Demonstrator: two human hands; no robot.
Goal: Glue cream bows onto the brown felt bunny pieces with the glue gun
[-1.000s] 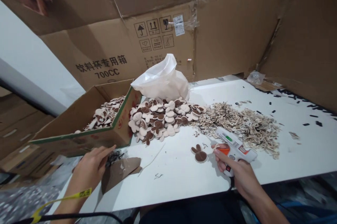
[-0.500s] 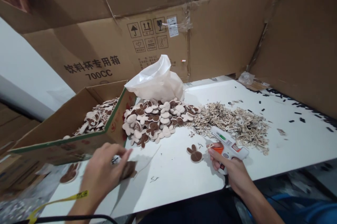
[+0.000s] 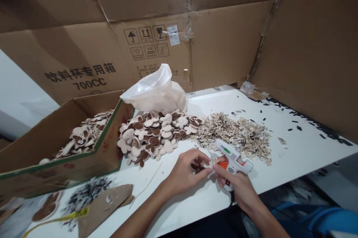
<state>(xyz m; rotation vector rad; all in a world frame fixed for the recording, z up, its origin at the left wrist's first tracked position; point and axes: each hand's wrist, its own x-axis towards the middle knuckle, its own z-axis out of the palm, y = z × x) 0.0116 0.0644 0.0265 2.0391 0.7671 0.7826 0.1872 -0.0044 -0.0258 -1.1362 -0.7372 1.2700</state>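
Observation:
My left hand (image 3: 187, 173) is curled around a small brown felt rabbit (image 3: 198, 169), which its fingers partly cover. Close beside it, my right hand (image 3: 233, 180) grips a white hot glue gun (image 3: 234, 157) with an orange trigger. Between the right thumb and forefinger is a small pale cord loop (image 3: 214, 161), near the left fingertips. Behind the hands lie a heap of brown and cream felt rabbits (image 3: 152, 133) and a heap of pale cord loops (image 3: 237, 132).
An open carton (image 3: 112, 133) of more felt rabbits stands at left. A white plastic bag (image 3: 156, 92) is behind the heap. Cardboard scrap (image 3: 104, 208), dark shreds (image 3: 88, 193) and another rabbit (image 3: 46, 206) lie front left. Black bits (image 3: 310, 120) are scattered right. Cardboard walls (image 3: 226, 44) enclose the table.
My left hand has moved right, from near the carton and cardboard scrap to the felt rabbit beside my right hand. My right hand keeps the glue gun and loop. The view has shifted right.

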